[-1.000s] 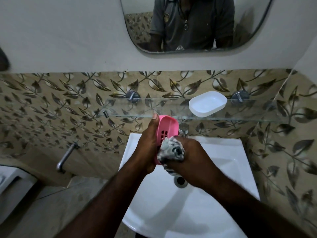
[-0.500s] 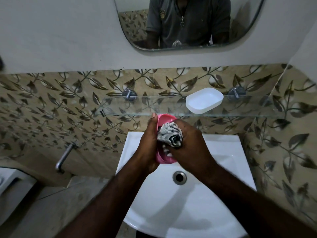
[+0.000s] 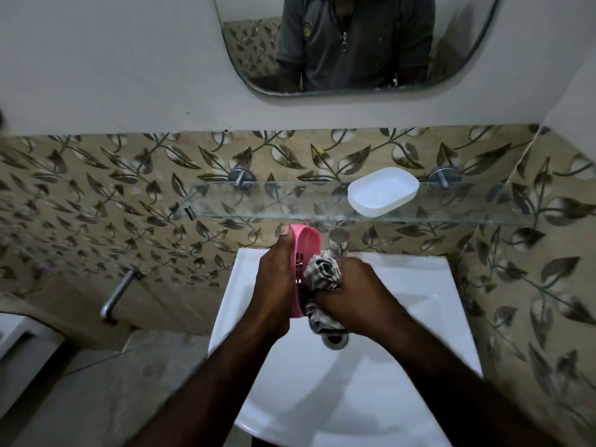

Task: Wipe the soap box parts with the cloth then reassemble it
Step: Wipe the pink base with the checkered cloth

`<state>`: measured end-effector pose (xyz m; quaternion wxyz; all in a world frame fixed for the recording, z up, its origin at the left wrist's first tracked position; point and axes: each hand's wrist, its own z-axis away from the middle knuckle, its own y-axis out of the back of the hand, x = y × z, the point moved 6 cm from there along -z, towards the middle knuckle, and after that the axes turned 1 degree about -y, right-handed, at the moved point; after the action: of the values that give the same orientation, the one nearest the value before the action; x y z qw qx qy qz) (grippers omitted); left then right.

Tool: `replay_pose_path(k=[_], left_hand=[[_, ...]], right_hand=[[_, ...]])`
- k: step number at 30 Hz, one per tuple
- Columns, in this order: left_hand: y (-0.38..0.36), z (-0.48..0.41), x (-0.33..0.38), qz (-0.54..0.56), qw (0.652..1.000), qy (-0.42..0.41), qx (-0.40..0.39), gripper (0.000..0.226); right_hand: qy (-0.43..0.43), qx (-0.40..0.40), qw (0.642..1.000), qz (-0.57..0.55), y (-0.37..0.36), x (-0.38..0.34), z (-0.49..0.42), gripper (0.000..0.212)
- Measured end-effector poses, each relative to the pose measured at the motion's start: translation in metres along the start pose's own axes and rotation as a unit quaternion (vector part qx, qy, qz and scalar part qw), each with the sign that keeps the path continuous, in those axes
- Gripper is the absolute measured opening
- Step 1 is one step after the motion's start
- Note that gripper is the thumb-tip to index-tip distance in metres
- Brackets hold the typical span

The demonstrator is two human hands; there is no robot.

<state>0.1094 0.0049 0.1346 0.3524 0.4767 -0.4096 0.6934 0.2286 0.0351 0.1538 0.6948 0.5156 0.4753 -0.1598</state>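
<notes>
A metal wall spout [image 3: 117, 295] juts from the leaf-patterned tile to the left of the basin [image 3: 419, 317], well apart from it.

Above the basin's back left part, the left hand [image 3: 274, 285] grips the pink soap box part [image 3: 306, 250]. The forearm comes up from the basin's near edge, and the back of the hand faces the camera. The thumb lies straight along the part's left rim, with its tip near the far end. The fingers are hidden behind the part.

The pink part stands on edge. Its long axis runs away from the person, from over the bowl toward the wall behind the basin, with the rounded far end highest. Its slotted inner face points right.

The checked cloth [image 3: 324, 274] is bunched against that slotted face. One loose end hangs down over the basin's drain [image 3: 335, 340].

The right hand [image 3: 351, 291] holds the cloth over the middle of the basin, knuckles up, with its fingers curled tightly around the wad. Its forearm crosses the bowl from the basin's near right corner.

The tap [image 3: 337, 241] stands at the basin's back edge, just behind the cloth.

Above the basin's back right, the white soap box part [image 3: 382, 191] rests on the glass shelf [image 3: 258, 201]. Its long axis lies roughly across the basin, and its hollow appears to face up.
</notes>
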Motion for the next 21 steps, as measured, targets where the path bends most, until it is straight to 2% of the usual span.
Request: replay_pose_path(k=[2,4,6,9,12,15,18,21], left_hand=[[0.0,-0.003,0.006,0.008,1.0,-0.009,-0.018,0.064],[-0.005,-0.005,0.006,0.023,0.998,-0.006,-0.05,0.071],[-0.01,-0.007,0.004,0.043,0.996,0.004,-0.074,0.073],[-0.012,-0.01,-0.002,0.056,0.994,0.02,-0.096,0.074],[-0.012,-0.011,-0.009,0.016,0.995,0.026,-0.09,0.072],[-0.012,-0.013,-0.013,0.011,0.996,0.039,-0.081,0.059],[-0.009,-0.018,-0.017,0.059,0.99,0.073,-0.107,0.062],[0.006,-0.027,-0.012,0.061,0.988,0.094,-0.106,0.067]], right_hand=[[-0.021,-0.055,0.978,-0.201,-0.004,0.001,0.003,0.008],[-0.045,-0.079,0.916,-0.39,-0.003,-0.001,0.003,0.014],[-0.048,-0.018,0.883,-0.467,0.007,0.0,-0.003,0.016],[-0.056,0.134,0.89,-0.432,0.031,0.007,-0.01,0.014],[-0.046,0.189,0.901,-0.387,0.04,0.007,-0.013,0.012],[0.013,0.149,0.921,-0.359,0.028,-0.013,-0.011,0.015],[0.083,0.105,0.959,-0.25,0.017,-0.034,-0.006,0.023],[0.123,0.028,0.975,-0.184,0.009,-0.041,-0.004,0.031]])
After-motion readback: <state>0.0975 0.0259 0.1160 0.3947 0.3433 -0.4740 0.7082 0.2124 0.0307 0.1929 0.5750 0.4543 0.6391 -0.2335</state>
